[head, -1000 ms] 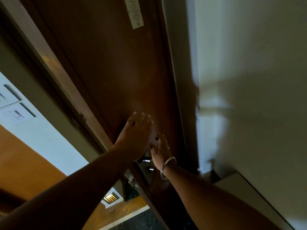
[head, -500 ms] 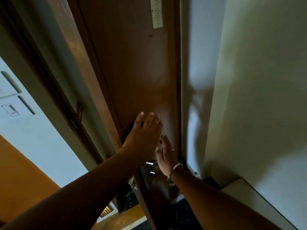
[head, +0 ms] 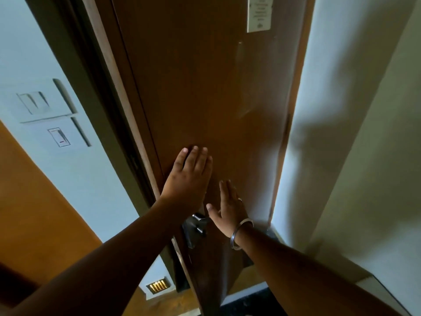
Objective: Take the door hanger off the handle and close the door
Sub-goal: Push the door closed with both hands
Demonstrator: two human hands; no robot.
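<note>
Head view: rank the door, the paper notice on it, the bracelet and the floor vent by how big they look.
1. door
2. notice, cut off by the frame
3. bracelet and vent look alike; the bracelet sits nearer the camera, so unranked.

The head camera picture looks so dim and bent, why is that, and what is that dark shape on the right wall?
In the head view the light is low, so the door and both arms look dark; the wide lens bows the door frame; the dark patch on the wall is a soft shadow, its source unclear; the notice is too blurred to read.
</note>
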